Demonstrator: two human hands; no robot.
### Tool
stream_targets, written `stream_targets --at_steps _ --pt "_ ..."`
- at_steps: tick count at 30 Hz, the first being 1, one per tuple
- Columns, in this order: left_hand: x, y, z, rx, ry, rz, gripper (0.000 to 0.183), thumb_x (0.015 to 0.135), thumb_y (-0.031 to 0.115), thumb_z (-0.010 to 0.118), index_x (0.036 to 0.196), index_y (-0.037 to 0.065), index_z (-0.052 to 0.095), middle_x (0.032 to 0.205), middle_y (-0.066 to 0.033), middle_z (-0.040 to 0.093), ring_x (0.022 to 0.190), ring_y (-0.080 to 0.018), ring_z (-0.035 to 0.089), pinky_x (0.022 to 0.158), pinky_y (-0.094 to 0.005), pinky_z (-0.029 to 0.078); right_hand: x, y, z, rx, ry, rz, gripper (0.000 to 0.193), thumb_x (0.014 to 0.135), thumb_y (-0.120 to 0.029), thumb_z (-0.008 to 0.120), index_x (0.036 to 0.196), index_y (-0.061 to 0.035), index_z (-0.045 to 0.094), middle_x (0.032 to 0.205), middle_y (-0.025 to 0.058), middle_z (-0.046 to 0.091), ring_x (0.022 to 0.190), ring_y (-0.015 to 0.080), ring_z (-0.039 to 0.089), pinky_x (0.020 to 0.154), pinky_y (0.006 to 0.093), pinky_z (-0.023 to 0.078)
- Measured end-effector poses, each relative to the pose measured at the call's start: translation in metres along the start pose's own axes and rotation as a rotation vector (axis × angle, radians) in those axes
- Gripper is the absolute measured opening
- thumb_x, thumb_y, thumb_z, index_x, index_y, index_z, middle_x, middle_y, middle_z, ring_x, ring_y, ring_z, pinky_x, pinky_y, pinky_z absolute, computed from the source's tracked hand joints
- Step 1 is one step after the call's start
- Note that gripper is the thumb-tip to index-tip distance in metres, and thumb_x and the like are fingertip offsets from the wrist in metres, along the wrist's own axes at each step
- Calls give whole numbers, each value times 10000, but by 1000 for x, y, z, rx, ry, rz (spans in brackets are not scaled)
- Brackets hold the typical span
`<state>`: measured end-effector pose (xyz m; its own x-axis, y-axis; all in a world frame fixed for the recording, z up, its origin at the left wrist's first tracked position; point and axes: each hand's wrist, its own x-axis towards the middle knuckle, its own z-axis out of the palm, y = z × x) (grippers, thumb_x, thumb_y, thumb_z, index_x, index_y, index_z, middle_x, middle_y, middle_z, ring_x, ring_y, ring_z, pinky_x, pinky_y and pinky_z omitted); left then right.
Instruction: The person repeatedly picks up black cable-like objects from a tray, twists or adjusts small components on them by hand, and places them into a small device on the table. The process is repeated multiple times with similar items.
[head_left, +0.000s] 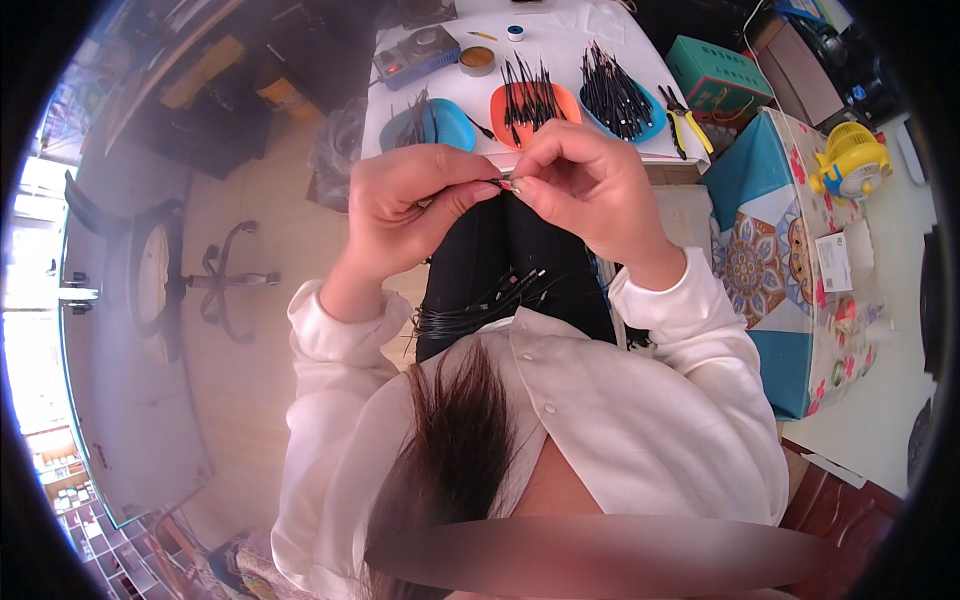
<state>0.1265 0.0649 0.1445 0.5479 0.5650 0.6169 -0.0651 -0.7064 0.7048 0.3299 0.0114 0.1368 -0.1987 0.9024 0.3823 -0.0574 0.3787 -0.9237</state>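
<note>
Above my lap, the fingertips of my left hand (415, 205) and my right hand (595, 190) meet at a thin black cable end with a bit of red wire (508, 184). Both hands are pinched closed on it; the cable's far end is hidden by my fingers. Across my thighs lies a bundle of black cables (465, 318), some with light metallic tips. On the table just beyond my hands are a blue plate (458, 125) with a few thin leads, an orange plate (572, 103) and another blue plate (655, 122), both heaped with short black cables.
Yellow-and-black pliers (688, 125) lie beside the right plate. Behind the plates stand a grey-blue control box (418, 58), a round tin (478, 61) and a small spool (515, 33). A green box (715, 72) and yellow fan (852, 165) are at right, an office chair (160, 275) at left.
</note>
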Motion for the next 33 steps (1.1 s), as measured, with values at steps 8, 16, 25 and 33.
stream_targets --at_steps 8,16,25,33 --pt "-5 -8 5 -332 69 -181 94 816 -52 679 908 -66 666 784 -141 677 622 -140 618 533 -237 481 -4 4 2 313 60 250 154 867 -94 697 975 11 666 873 6 650 784 42 599 687 191 488" --pt "-5 -32 -2 -1107 -35 -509 121 896 33 604 985 -41 637 737 -134 613 483 -51 357 441 -194 263 12 7 -9 -476 146 -396 208 763 -55 764 959 -54 697 845 37 628 722 110 603 618 224 492" --pt "-5 -41 1 -1343 -122 -658 121 912 33 583 992 -30 648 737 -114 589 494 -53 321 426 -190 209 28 6 -10 -525 37 -595 170 737 -56 769 890 -46 696 842 45 627 754 168 600 611 257 494" --pt "3 -34 0 -946 0 -614 103 866 -20 639 963 -45 621 796 -134 649 628 -119 589 475 -184 337 20 19 -6 -319 55 -231 95 846 -39 682 921 2 639 899 55 604 797 107 578 684 225 478"
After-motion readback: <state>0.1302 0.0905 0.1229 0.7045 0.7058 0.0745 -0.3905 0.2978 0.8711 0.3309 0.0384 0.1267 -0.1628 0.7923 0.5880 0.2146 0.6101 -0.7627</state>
